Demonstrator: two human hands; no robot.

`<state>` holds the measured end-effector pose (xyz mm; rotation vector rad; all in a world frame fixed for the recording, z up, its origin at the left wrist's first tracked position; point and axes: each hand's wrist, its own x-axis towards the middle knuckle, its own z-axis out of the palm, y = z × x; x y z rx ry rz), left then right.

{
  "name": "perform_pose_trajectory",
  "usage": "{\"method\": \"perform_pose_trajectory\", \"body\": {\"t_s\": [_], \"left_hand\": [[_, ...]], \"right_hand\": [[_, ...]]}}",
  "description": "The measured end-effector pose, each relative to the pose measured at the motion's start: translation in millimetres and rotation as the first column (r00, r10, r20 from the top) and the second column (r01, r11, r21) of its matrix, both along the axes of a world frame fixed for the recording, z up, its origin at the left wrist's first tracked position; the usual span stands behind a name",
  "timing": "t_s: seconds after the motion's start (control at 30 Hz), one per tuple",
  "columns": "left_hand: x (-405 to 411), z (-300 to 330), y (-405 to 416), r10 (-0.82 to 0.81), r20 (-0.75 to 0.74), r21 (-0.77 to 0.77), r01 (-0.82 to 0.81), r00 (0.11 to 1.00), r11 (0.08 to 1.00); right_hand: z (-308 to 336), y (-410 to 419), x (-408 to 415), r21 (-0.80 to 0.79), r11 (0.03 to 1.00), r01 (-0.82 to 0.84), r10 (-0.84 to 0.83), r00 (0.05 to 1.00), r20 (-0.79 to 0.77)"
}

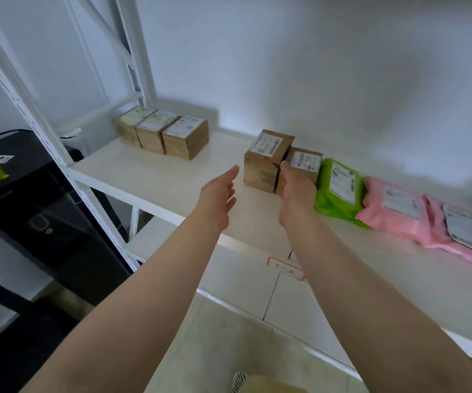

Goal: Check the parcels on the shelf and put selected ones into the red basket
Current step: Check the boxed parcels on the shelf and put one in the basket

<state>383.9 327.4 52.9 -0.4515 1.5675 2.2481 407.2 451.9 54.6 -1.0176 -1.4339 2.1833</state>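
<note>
Currently, the person is working through the checking step at the white metal shelf [155, 177]. The right hand [295, 191] is gripping the small brown cardboard box with a white label [304, 163], thumb curled over its near top edge and the other fingers hidden beyond the palm, so their wrap cannot be confirmed. This box is standing at about 1 o'clock from the shelf's middle, touching a taller brown cardboard box [266, 158] on its 9 o'clock side and a green plastic mailer bag [338, 191] at its 3 o'clock side. The left hand [217, 197] is hovering above the shelf with fingers straight and relaxed, holding nothing, pointing toward the taller box. Three further brown cardboard boxes in a row [161, 134] are sitting at 11 o'clock, well apart. Two pink plastic mailer bags [424, 219] are lying at 3 o'clock, overlapping each other. The red basket is not in view. Judged from this, the next move calls for lifting the gripped box free of its neighbours and turning the label toward the eye; the adjoining tall box may tip.
</note>
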Motion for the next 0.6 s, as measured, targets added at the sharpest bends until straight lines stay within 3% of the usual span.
{"method": "perform_pose_trajectory", "body": {"t_s": [0.13, 0.37, 0.6], "left_hand": [[-49.6, 0.1, 7.4, -0.006, -0.001, -0.033, 0.006, 1.0, 0.999], [-110.7, 0.7, 31.3, -0.157, 0.016, -0.066, 0.158, 0.987, 0.985], [-157.2, -11.4, 40.6, -0.33, -0.021, -0.17, 0.322, 0.944, 0.931]], "right_hand": [[-0.7, 10.6, -48.5, 0.094, 0.995, 0.044, -0.045, 0.999, 0.007], [-3.1, 21.1, -96.2, 0.157, 0.974, 0.165, -0.185, 0.975, 0.12], [-13.2, 9.7, -126.1, 0.397, 0.903, 0.162, -0.258, 0.945, 0.202]]}}
